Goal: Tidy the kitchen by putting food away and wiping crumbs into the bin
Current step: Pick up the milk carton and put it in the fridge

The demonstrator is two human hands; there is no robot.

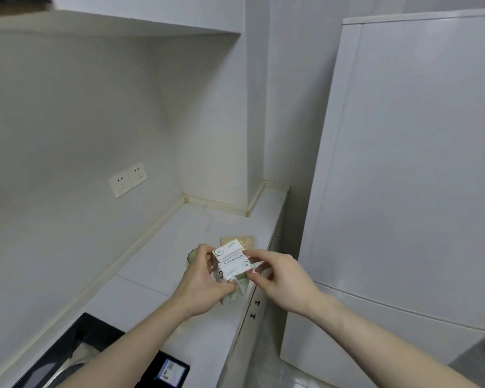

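I see both hands up over the counter, w/ a small white carton with green print (pixel 231 264) between them. Left hand (pixel 205 284) has fingers curled round the carton's left side, thumb by the lower front, fingertips at the top left corner. Right hand (pixel 277 278) pinches the folded top flap at its right end, thumb & forefinger together on it, other fingers loosely curled below. Carton is upright, tilted a bit, held above the pale tiled counter (pixel 157 278) near its right front edge; can't tell if its base touches the top.

Just behind the carton, a tan flat packet (pixel 237 240) lies on the counter, mostly hidden by the carton. A pale green round cup rim (pixel 192 254) peeks out left of the left hand's fingers, rest hidden.

Counter runs back to an inner corner w/ a cream upstand (pixel 207 202). Double wall socket (pixel 128 179) on the left wall, well apart from the hands. Black sink edge (pixel 76 336) at bottom left, under the left forearm. Two dark knobs (pixel 255 309) on the cupboard front below the counter's right edge. Tall white fridge (pixel 403 163) stands right, a narrow gap between it & the counter end.
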